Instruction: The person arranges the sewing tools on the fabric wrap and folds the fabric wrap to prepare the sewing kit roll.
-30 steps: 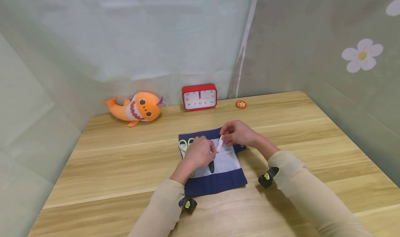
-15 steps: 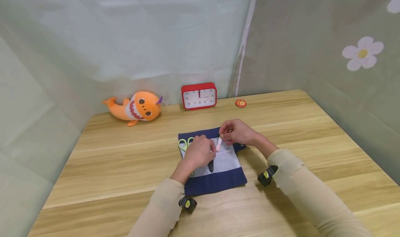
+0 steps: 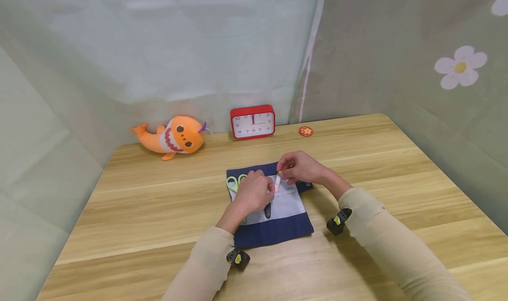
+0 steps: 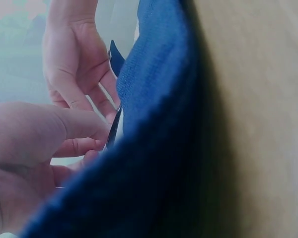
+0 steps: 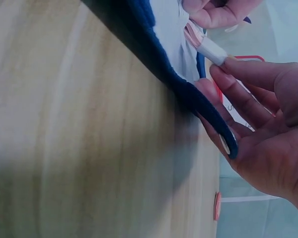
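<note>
Your right grip (image 3: 300, 167) pinches a small stick (image 3: 277, 183).
End-held, likely freeing its tip; hold of left grip (image 3: 255, 191) unclear.

Mid-frame, the cloth (image 3: 274, 233) is navy and pale grey, the scissors (image 3: 237, 186) lime green, the small stick (image 3: 278, 183) pink and white.

I'm standing beside what looks like a small filming booth: pale cloth (image 3: 170, 50) hangs behind the wooden table (image 3: 151, 204), and grey cloth (image 3: 377, 50) printed with white flowers (image 3: 460, 68) closes the right side. A plush toy (image 3: 174, 135) and a red clock (image 3: 252, 123) sit along the table's back edge, and black cameras (image 3: 239, 259) are strapped to both sleeves (image 3: 206, 265). I can't tell what building surrounds it.
</note>
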